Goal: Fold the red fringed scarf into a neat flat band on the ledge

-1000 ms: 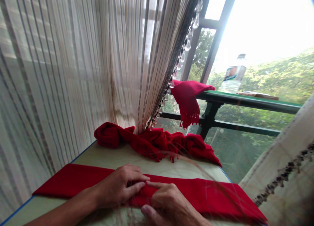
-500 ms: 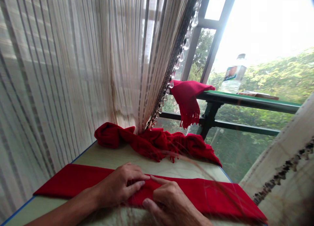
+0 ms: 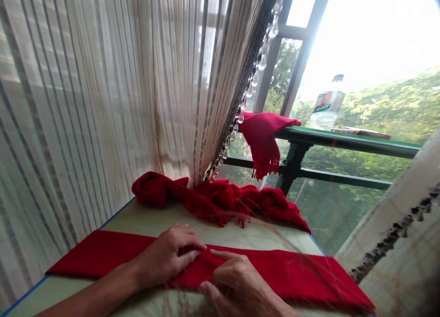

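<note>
A red scarf [image 3: 292, 273], folded into a long flat strip, lies across the near part of the table [image 3: 137, 220]. My left hand [image 3: 173, 250] rests on the strip's middle, fingers stretched toward the far edge and thumb apart. Close beside it, my right hand [image 3: 237, 275] touches the cloth with a straight index finger; its thumb is spread toward the near edge and its other fingers curl under, partly hidden. Neither hand grips the fabric. Farther back on the table sits a crumpled red scarf [image 3: 220, 200] with some fringe showing.
Another red fringed scarf [image 3: 263, 142] hangs over a dark green railing [image 3: 350, 142]. On that railing stand a plastic bottle [image 3: 328, 103] and a flat brown item [image 3: 360, 133]. A sheer striped curtain [image 3: 120, 101] with beaded trim borders the left; a second curtain [image 3: 388, 216] hangs right.
My left hand has shifted slightly left and away from me, a little apart from the right fingertip. My right hand and the scarves stay almost in place.
</note>
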`<state>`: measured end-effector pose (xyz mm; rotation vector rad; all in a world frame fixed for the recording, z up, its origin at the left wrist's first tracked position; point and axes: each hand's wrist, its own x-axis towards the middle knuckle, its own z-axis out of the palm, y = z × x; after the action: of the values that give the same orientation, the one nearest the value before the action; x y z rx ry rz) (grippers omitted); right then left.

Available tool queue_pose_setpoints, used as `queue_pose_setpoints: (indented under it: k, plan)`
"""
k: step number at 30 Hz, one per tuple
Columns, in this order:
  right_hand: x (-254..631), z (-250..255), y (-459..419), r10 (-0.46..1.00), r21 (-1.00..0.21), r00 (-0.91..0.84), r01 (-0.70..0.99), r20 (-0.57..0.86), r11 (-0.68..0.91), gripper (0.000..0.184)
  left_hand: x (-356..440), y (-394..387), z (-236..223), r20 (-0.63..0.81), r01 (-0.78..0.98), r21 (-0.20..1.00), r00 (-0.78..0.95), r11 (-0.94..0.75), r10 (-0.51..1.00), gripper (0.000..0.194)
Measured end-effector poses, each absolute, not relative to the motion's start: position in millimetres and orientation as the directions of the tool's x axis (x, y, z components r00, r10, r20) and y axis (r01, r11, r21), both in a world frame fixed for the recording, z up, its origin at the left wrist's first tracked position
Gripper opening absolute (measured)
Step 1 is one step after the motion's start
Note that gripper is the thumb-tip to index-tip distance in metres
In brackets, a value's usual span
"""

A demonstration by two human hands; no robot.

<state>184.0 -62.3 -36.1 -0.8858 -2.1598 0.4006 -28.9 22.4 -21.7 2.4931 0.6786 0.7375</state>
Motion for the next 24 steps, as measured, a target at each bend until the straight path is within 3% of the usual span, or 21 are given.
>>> queue_pose_setpoints:
  k: [13, 24]
  plan:
    - [186.9, -41.5, -56.1, 0.748, -0.466, -0.378, 0.605, 0.546, 0.646, 0.040, -27.8, 21.2, -19.8, 0.342, 0.313, 0.550, 0.761, -0.774, 0.551, 0.016]
    - [187.9, -45.9, -54.8, 0.760, -0.483, -0.357, 0.607, 0.543, 0.631, 0.038, -28.5, 22.1, -24.7, 0.325, 0.320, 0.550, 0.769, -0.771, 0.551, 0.018]
